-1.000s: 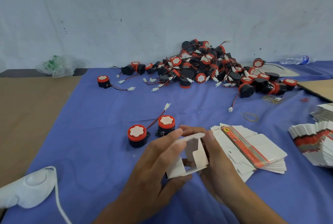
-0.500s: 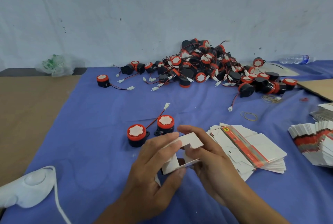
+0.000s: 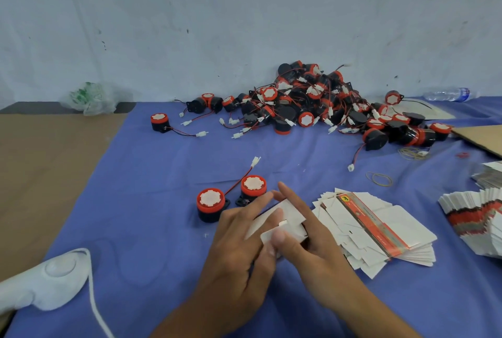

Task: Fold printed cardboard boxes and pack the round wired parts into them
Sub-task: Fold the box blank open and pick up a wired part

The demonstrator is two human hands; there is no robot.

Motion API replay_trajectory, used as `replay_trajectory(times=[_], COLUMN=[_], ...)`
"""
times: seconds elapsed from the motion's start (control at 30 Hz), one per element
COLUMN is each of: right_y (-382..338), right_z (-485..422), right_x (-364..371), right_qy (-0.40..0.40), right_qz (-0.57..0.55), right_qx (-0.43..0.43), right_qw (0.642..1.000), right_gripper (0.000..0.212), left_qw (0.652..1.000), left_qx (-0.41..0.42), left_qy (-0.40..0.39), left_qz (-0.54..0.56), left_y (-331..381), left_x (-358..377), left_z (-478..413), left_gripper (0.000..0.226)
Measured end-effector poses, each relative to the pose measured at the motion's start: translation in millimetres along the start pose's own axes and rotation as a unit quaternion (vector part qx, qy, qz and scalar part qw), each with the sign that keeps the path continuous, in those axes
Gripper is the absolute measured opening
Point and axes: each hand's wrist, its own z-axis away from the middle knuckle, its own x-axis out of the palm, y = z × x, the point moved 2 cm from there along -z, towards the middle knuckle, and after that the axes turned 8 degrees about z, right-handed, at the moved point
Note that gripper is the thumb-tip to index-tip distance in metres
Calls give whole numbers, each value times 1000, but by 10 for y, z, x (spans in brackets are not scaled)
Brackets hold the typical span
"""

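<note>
A small white cardboard box (image 3: 282, 219) sits between my two hands low over the blue cloth. My left hand (image 3: 239, 245) holds it from the left, thumb on its near flap. My right hand (image 3: 307, 240) grips it from the right, fingers stretched along the top flap. Two round black parts with red caps (image 3: 210, 203) (image 3: 253, 187) stand just left of and behind the box, one trailing a red wire to a white plug (image 3: 255, 161). A stack of flat printed boxes (image 3: 380, 229) lies to the right. A big pile of wired parts (image 3: 312, 104) lies by the wall.
More flat box stacks (image 3: 478, 218) sit at the right edge. Rubber bands (image 3: 379, 178) lie on the cloth (image 3: 135, 202). A white device with a cord (image 3: 49, 280) is at the lower left. A plastic bag (image 3: 89, 98), a water bottle (image 3: 448, 93) and a brown cardboard sheet (image 3: 483, 138) sit farther back.
The box's open flaps have been pressed down and it now looks flatter and closed. Both hands have shifted slightly lower and closer together around it.
</note>
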Motion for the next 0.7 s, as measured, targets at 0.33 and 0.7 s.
replay_trajectory(times=[0.33,0.7], right_y=[-140,-68], right_z=[28,13], right_x=[-162,2], right_qy=[-135,-24], right_qz=[112,125], right_qx=[1,14], right_qw=[985,992], right_gripper=[84,66], left_qw=[970,997], left_qx=[72,-31], left_qy=[-227,7], left_qz=[-43,-70], left_y=[-14,-14], left_x=[-87,-70], left_z=[0,-73], left_gripper=[102,83])
